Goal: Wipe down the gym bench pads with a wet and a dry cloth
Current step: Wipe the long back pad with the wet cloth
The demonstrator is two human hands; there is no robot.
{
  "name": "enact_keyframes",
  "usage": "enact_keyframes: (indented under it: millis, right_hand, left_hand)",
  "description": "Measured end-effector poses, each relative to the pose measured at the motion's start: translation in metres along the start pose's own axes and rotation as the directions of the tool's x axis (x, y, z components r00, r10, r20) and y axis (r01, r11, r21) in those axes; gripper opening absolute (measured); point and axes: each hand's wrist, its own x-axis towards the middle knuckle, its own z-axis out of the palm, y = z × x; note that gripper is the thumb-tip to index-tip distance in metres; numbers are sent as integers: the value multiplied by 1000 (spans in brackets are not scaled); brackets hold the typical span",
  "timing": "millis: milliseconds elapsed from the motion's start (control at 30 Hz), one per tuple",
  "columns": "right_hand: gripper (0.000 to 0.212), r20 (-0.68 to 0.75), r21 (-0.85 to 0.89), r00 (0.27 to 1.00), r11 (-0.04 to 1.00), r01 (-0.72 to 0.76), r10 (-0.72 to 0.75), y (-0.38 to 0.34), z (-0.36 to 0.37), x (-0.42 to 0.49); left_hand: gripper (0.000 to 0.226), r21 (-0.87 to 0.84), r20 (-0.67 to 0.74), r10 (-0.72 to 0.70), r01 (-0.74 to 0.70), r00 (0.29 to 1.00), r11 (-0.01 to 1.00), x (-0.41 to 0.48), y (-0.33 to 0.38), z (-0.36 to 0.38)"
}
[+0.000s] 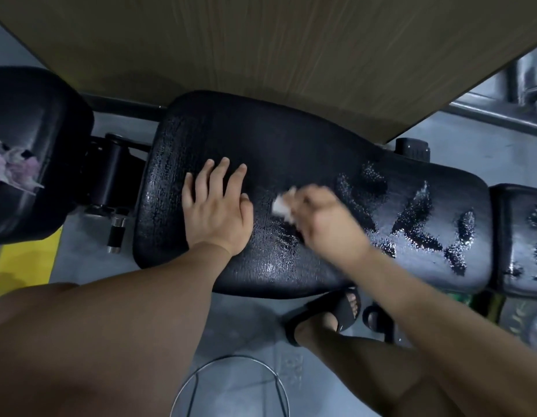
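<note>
Around the edges: wood, grey floor, metal parts.
A wood-grain panel fills 12 o'clock. Grey floor shows toward 6 o'clock, with a yellow patch at 8 o'clock and a thin wire ring at 6 o'clock. A grey metal rail runs at 2 o'clock, near a black knob. A black pin with chrome ends sits at 9 o'clock.

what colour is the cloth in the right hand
White, a small crumpled cloth; it shows in the head view.

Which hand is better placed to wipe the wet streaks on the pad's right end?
Right. The right hand grips the white cloth beside the streaks; the left hand lies flat on the pad, holding nothing.
</note>
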Motion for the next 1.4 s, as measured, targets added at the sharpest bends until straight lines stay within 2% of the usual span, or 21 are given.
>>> enact_keyframes:
  millis: [67,133,267,333,400,467,500,533,633,700,800,900,967,1033,1100,1200,1267,1333,1400]
  right_hand:
    - [39,-139,9,978,988,-157,157,8,0,17]
    - [42,-166,16,971,985,-171,171,-15,8,4]
    - [45,16,78,991,988,130,-132,-67,18,-62]
    - [49,73,49,980,982,182,-185,-47,16,-56]
    - [50,-4,3,1000,1000,31,-31,-20,13,-31]
    - [48,-130,8,975,984,-179,179,-13,12,-15]
    - [48,-153,9,966,978,-209,208,-21,15,-18]
    - [49,-142,-8,974,984,-180,177,-31,18,-26]
    - [54,-24,18,996,996,87,-87,-51,22,-60]
    - [57,-10,10,987,987,159,-159,-32,16,-53]
    - [55,-118,-31,993,999,-5,2,9,5,-8]
    - [43,-242,-47,949,975,-217,200,36,-8,38]
    - [44,-287,-46,923,959,-279,255,28,-5,45]
    - [51,-245,-34,956,984,-174,161,2,5,26]
    - [53,-115,18,993,1000,25,-22,-28,16,-10]
    - [49,-9,51,984,982,180,-180,-30,17,-29]
    - [47,-66,13,992,994,109,-108,-8,13,-7]
    - [45,-195,-19,978,997,-73,68,21,1,23]
    - [43,-268,-9,932,967,-254,243,36,-6,41]
  left_hand:
    - [53,0,-1,1,-1,1000,1000,-1,0,0]
    - [53,0,4,6,-6,1000,1000,0,1,0]
    - [53,-2,-3,2,-2,1000,1000,1,0,0]
    - [53,-3,-6,2,-2,1000,1000,0,1,0]
    - [53,1,-11,6,-6,1000,1000,0,1,0]
    - [52,0,-21,5,-5,1000,1000,1,0,1]
    - [52,-1,-21,7,-7,1000,1000,1,0,1]
    - [53,0,-19,10,-10,1000,1000,1,0,1]
    - [53,2,-10,12,-12,1000,1000,2,0,1]
    - [53,4,-10,11,-11,1000,1000,2,0,1]
    - [52,9,-5,9,-9,1000,1000,2,0,0]
    - [52,5,-3,9,-9,1000,1000,1,0,0]
    - [52,3,-2,9,-9,1000,1000,2,0,0]
    - [53,5,-1,6,-6,1000,1000,2,0,1]
    - [53,10,-3,4,-4,1000,1000,2,0,1]
    - [53,6,-6,10,-10,1000,1000,2,0,1]
    - [52,10,-7,13,-13,1000,1000,2,0,1]
    - [51,11,-9,12,-12,1000,1000,2,1,1]
    - [51,7,-9,11,-11,1000,1000,2,1,1]
